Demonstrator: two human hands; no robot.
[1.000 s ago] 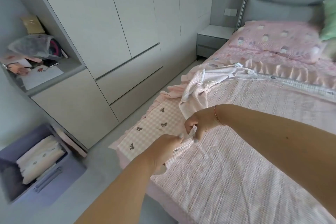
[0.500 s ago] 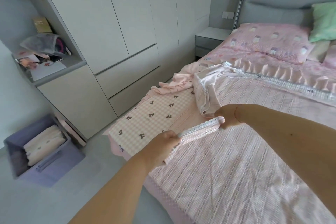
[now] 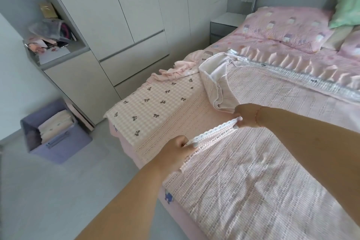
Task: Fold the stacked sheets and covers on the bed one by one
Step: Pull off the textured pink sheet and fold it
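Pink woven cover (image 3: pixel 253 171), topmost layer on the bed (image 3: pixel 175 218), has its lace-trimmed edge (image 3: pixel 214 131) lifted and pulled taut between both hands. Left hand (image 3: pixel 173 152), nearer the camera at the bed's side edge, has fingers curled tight round the trim. Right hand (image 3: pixel 245 116), further in toward the headboard, pinches the other end of the same stretch, thumb on top.

Held edge runs on a diagonal, from lower left up to the right, roughly along the side of the bed. Body of the cover spreads away to the right and toward the camera, across the mattress, lightly wrinkled. Fold direction, as I judge it: carry the edge away from the wardrobe side, across the bed. Both hands are on it already; left is closer to the free corner.

Just beyond the right hand, touching or nearly so, a bunched roll of white and pink fabric (image 3: pixel 216 87) sits upright in a heap; whether it belongs to the held cover I cannot tell. It may drag or snag if the edge is carried over.

Under the cover at the bed's side, a gingham sheet with small bows (image 3: pixel 148 107) lies exposed, with a crumpled pink ruffle (image 3: pixel 175 71) at its far end. A ruffled, lace-trimmed band (image 3: pixel 292 64) crosses the bed further up; pink pillow (image 3: pixel 282 27) and green pillow (image 3: pixel 348 4) beyond.

Off the bed: grey wardrobe (image 3: pixel 126 15), nightstand (image 3: pixel 224 25), purple bin (image 3: pixel 52 134) on the floor holding folded linens.
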